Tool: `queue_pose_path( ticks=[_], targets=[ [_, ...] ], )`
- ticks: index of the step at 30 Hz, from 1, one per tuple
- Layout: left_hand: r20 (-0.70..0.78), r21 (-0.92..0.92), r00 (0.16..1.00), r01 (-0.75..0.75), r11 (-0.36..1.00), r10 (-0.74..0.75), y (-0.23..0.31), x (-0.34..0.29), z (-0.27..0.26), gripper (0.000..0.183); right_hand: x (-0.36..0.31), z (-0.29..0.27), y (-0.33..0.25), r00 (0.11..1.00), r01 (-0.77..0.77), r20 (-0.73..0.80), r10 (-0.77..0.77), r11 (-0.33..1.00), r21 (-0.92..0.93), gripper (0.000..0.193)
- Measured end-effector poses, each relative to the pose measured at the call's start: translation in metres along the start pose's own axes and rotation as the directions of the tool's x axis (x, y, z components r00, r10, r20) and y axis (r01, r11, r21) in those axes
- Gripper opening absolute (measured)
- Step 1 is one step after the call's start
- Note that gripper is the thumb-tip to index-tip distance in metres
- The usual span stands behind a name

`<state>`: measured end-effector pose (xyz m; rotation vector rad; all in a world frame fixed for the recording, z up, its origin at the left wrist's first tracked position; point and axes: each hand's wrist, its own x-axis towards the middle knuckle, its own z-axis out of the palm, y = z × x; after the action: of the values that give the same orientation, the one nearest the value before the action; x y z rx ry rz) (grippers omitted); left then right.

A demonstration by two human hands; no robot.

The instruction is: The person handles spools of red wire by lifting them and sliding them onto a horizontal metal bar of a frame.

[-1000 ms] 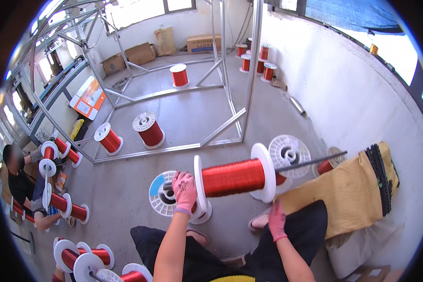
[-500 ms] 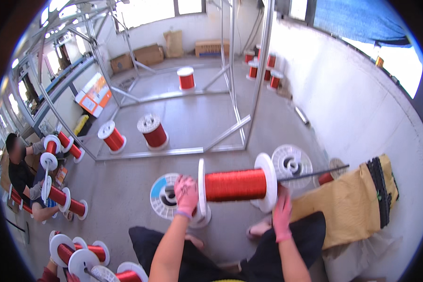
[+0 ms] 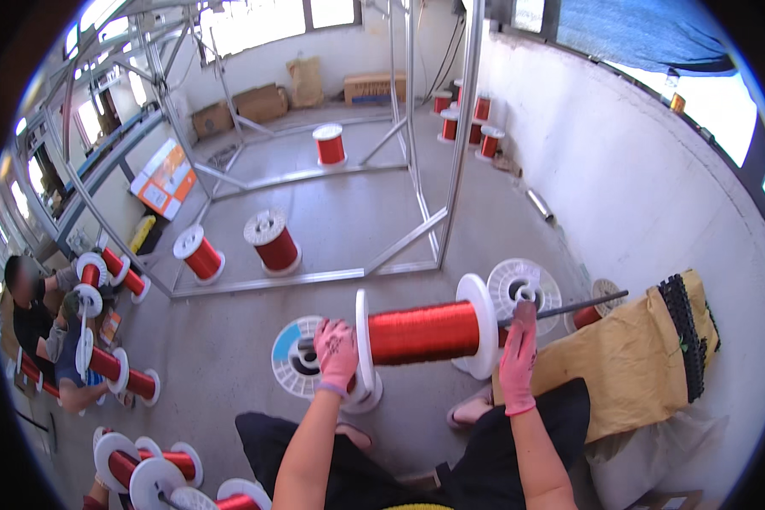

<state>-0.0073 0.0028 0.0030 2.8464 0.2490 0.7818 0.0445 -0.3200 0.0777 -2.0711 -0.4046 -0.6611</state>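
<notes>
A large wire spool [image 3: 423,332], wound with red wire between white flanges, lies sideways in front of me above the floor. A dark metal rod [image 3: 574,304] sticks out from its right end. My left hand [image 3: 337,353], in a pink glove, is closed beside the outer face of the left flange; what its fingers grip is mostly hidden. Just outside the right flange, my right hand [image 3: 518,361], also pink-gloved, has its fingers closed around the rod. Below the held spool stand a spool with a blue-marked white flange [image 3: 286,367] and another white-flanged spool [image 3: 542,278].
Tan sacking [image 3: 608,370] covers something at my right, beside the white wall. A metal frame [image 3: 314,279] stands ahead, with red spools [image 3: 277,251] inside its base. On the left a person [image 3: 38,314] handles spools; more spools [image 3: 157,476] lie at lower left.
My right hand has moved up from the lower edge of the right flange to the rod beside it. My left hand and the held spool stay nearly in place; the view has shifted slightly.
</notes>
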Motion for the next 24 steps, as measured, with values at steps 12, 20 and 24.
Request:
queue_pose_path(
  ticks=[12,20,24],
  targets=[
    [-0.07,-0.031,0.998,0.004,1.0,-0.006,0.005,0.008,-0.004,0.036,-0.033,0.001,0.02,0.958,-0.285,0.085,0.272,0.903,0.321,0.048],
    [-0.15,-0.052,0.988,0.015,0.999,-0.023,0.014,0.004,0.003,0.04,-0.061,0.023,0.029,0.965,-0.252,0.124,0.23,0.943,0.219,0.053],
    [-0.142,-0.093,0.989,0.015,0.996,-0.028,0.021,0.005,0.009,0.039,-0.143,0.01,0.148,0.797,0.487,0.585,0.146,0.416,-0.768,0.048]
  ],
)
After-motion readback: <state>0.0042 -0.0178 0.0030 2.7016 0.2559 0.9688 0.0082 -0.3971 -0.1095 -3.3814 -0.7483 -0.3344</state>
